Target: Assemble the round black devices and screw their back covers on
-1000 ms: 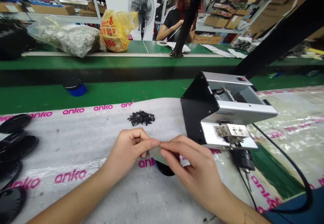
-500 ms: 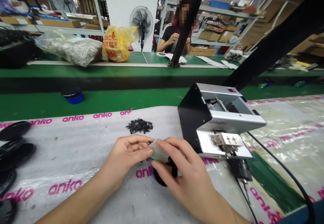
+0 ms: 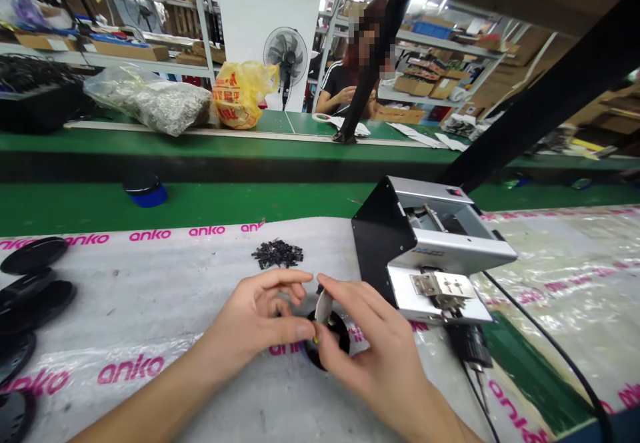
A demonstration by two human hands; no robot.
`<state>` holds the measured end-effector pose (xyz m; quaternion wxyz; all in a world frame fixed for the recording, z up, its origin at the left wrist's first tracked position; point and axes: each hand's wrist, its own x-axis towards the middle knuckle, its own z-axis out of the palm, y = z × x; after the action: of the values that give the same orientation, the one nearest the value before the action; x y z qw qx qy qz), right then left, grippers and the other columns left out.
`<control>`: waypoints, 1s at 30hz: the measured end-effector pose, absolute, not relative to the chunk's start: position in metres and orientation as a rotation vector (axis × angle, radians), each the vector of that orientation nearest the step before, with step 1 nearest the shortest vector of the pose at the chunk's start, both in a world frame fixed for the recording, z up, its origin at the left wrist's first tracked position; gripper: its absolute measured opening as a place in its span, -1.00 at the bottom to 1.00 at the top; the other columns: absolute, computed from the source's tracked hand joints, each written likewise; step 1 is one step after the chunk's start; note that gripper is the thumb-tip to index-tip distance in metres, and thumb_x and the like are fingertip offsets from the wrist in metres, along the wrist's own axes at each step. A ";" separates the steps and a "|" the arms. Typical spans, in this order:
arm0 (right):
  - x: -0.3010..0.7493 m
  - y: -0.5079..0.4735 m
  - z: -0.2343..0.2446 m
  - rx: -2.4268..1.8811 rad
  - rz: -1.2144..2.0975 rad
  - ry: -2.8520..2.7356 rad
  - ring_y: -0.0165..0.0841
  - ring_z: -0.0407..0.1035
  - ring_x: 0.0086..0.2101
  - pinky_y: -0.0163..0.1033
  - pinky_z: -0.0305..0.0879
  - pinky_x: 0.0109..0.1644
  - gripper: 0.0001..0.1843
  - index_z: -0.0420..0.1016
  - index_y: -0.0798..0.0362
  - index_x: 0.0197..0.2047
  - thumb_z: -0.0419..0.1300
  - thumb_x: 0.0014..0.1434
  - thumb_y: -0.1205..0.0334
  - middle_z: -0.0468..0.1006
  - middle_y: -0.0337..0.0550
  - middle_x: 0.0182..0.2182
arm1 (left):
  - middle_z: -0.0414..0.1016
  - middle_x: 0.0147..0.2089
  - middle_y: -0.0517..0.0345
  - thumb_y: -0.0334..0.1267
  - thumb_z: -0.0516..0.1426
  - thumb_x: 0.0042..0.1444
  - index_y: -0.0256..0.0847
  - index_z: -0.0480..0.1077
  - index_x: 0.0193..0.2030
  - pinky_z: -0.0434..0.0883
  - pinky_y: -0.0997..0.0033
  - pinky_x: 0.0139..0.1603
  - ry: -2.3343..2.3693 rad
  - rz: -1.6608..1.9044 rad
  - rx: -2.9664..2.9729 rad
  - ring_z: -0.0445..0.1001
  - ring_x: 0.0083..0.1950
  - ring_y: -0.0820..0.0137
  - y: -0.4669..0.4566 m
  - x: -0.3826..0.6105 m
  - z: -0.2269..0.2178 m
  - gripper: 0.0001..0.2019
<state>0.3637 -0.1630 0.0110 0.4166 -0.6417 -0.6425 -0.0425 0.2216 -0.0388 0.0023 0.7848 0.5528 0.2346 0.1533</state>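
A thin, pale disc [image 3: 324, 306] stands tilted nearly edge-on between the thumb and fingers of my right hand [image 3: 375, 346]. Beside it is my left hand [image 3: 267, 313], its index finger stretched out and its other fingers loosely curled. The left thumb tip lies near the right thumb at the disc's lower edge; whether it touches the disc I cannot tell. Under both hands sits a round black part [image 3: 340, 337], partly covered by my right fingers, with a small yellow spot near its left side. Beyond the fingers lies a heap of small black pieces [image 3: 277, 254].
A silver-and-black machine [image 3: 440, 249] stands on the right, with a cable trailing from it. Black round parts [image 3: 37, 303] lie at the left edge. A blue-and-black round item [image 3: 145, 191] sits on the green surface. Across the bench, a person [image 3: 345, 86] works behind a dark post.
The pale disc has turned from lying flatter to nearly edge-on. My left fingers have come away from its upper side, and more of the black round part shows. The view has shifted slightly.
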 end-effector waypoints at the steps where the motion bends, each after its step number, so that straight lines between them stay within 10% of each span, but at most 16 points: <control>1: 0.365 -0.163 0.014 -1.649 -0.035 -1.583 -0.33 0.47 -0.21 -0.22 0.47 -0.14 -0.55 0.38 0.05 0.13 0.18 0.16 0.40 0.58 -0.12 -0.18 | 0.41 -0.02 0.12 -0.21 0.46 -0.24 0.00 0.47 0.07 0.41 0.31 -0.11 0.511 0.334 1.310 0.40 -0.13 0.32 -0.039 0.222 0.000 -0.36; 6: 0.371 -0.168 0.027 -1.795 0.188 -1.483 -0.35 0.52 -0.29 -0.27 0.50 -0.19 -0.63 0.45 -0.01 0.04 0.17 0.15 0.34 0.63 -0.18 -0.21 | 0.35 0.24 0.07 -0.24 0.48 -0.31 0.06 0.25 0.27 0.26 0.10 0.27 0.430 0.403 1.711 0.30 0.23 0.09 -0.059 0.231 -0.015 -0.07; 15: 0.369 -0.174 0.029 -1.923 0.251 -1.496 -0.41 0.46 -0.51 -0.33 0.43 -0.44 -0.79 0.41 0.01 -0.12 0.16 0.14 0.26 0.58 -0.31 -0.45 | 0.49 0.02 0.04 -0.25 0.38 -0.16 -0.08 0.42 0.10 0.38 0.14 0.07 0.655 0.360 1.859 0.45 0.03 0.12 -0.053 0.227 -0.013 -0.40; 22: 0.371 -0.176 0.022 -1.968 0.445 -1.422 -0.39 0.51 -0.45 -0.30 0.47 -0.37 -0.85 0.34 0.00 -0.16 0.13 0.16 0.26 0.58 -0.30 -0.43 | 0.57 -0.23 0.08 -0.13 0.24 0.06 -0.10 0.20 0.30 0.39 0.43 -0.50 0.733 0.066 1.308 0.54 -0.43 0.34 -0.056 0.226 -0.002 -0.36; 30: 0.370 -0.181 0.028 -1.958 0.447 -1.425 -0.38 0.49 -0.43 -0.29 0.41 -0.37 -0.82 0.31 -0.01 -0.16 0.16 0.13 0.29 0.55 -0.29 -0.42 | 0.60 -0.24 0.03 -0.07 0.25 0.05 -0.23 0.37 0.11 0.53 0.35 -0.26 0.711 0.108 1.035 0.60 -0.34 0.33 -0.055 0.230 0.002 -0.50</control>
<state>0.3698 -0.1814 0.0280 0.3329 -0.7498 -0.5457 0.1710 0.2302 -0.0551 0.0016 0.8078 0.4841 0.3326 0.0507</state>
